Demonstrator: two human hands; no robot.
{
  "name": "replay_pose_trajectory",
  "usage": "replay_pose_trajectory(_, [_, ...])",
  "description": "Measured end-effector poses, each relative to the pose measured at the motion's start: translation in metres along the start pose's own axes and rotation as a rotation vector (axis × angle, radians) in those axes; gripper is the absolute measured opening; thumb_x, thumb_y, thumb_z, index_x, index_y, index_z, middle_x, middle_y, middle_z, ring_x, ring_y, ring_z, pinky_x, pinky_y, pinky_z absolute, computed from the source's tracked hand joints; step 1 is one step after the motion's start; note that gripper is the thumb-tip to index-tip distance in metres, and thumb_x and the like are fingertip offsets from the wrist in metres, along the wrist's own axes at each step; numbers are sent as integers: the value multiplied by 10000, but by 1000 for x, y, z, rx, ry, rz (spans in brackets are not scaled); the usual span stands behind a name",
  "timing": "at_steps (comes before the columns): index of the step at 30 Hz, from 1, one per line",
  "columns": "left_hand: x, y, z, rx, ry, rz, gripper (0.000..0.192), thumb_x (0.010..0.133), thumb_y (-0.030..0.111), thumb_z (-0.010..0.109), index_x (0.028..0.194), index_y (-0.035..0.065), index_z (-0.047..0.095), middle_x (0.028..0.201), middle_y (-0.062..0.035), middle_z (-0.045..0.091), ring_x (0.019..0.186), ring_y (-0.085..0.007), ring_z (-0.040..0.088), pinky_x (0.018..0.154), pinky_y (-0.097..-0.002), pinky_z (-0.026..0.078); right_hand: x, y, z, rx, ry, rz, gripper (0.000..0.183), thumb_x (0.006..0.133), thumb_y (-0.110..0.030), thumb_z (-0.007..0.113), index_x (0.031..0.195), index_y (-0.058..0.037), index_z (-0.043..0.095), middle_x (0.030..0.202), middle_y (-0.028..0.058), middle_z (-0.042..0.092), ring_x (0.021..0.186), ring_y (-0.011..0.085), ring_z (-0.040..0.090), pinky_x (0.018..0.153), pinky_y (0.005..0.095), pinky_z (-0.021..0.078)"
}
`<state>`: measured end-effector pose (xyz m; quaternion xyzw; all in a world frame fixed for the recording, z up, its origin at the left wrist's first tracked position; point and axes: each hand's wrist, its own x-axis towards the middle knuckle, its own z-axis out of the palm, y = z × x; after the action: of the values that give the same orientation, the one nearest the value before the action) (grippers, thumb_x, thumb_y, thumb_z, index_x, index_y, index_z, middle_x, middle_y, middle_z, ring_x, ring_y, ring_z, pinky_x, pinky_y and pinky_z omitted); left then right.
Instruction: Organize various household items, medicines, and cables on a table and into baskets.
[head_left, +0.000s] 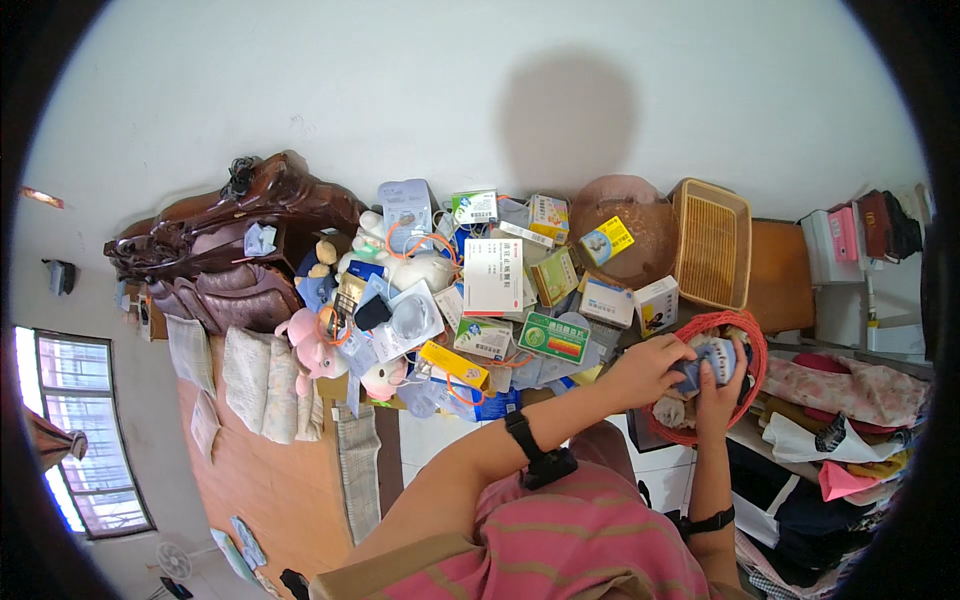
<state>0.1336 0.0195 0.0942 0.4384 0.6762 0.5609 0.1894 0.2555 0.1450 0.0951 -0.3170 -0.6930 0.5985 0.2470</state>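
Observation:
Both hands are over a red woven basket (757, 367) at the right end of the cluttered surface. My right hand (718, 394) grips a small blue and white cloth bundle (709, 361), probably rolled socks, that bears lettering. From the other side, my left hand (652, 367) has its fingertips on the bundle's left edge. More rolled fabric, including a beige piece (669, 412), lies inside the basket. Left of my left hand are a green medicine box (553, 337) and a white box (656, 306) with a dark picture.
Medicine boxes, plush toys (319, 345) and orange-corded packages crowd the surface to the left. Behind stand a round brown tray (637, 199) holding a yellow box (607, 240) and a tan wicker basket (712, 247). Folded clothes (832, 390) fill the right; a bed (255, 480) lies left.

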Motion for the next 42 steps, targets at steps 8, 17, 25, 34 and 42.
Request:
replay_pose_trajectory(8, [-38,-31,-126,121,345,-159,178,823,-32,602,979,46,637,969,-76,635,831,-160,628,742,-279,508,17,68,-55,-844,234,-62,594,834,-234,682,1324,-24,422,1262,217,384,1157,379,433,989,429,357])
replay_pose_trajectory(17, [-198,-120,-318,971,735,-619,373,706,55,680,1070,87,608,1077,-104,600,1025,-329,539,860,-420,442,-4,2,31,-857,336,-358,430,861,-156,622,1251,-21,499,1198,183,403,1121,342,421,962,403,353])
replay_pose_trajectory(25, [-266,-172,-335,1047,525,-854,672,635,74,728,1259,182,502,1244,-140,498,1091,-374,486,930,-454,422,-48,28,142,-496,-276,-332,308,795,-51,622,1101,-60,583,1034,159,524,945,325,546,811,376,463])
replay_pose_trajectory(34, [-219,-98,-305,1040,664,-508,594,614,-26,690,1176,130,579,1134,-108,552,1057,-339,499,932,-417,411,-83,13,184,-558,-601,-397,256,799,-79,642,1054,-74,618,1032,102,554,933,283,588,762,350,491])
replay_pose_trajectory(42, [-126,-29,-164,482,107,-15,640,584,-58,659,1192,114,558,1175,-123,517,1100,-350,489,951,-421,415,-79,-2,155,-28,-616,127,609,879,-193,642,1396,-72,344,1249,109,507,985,164,545,838,291,448])
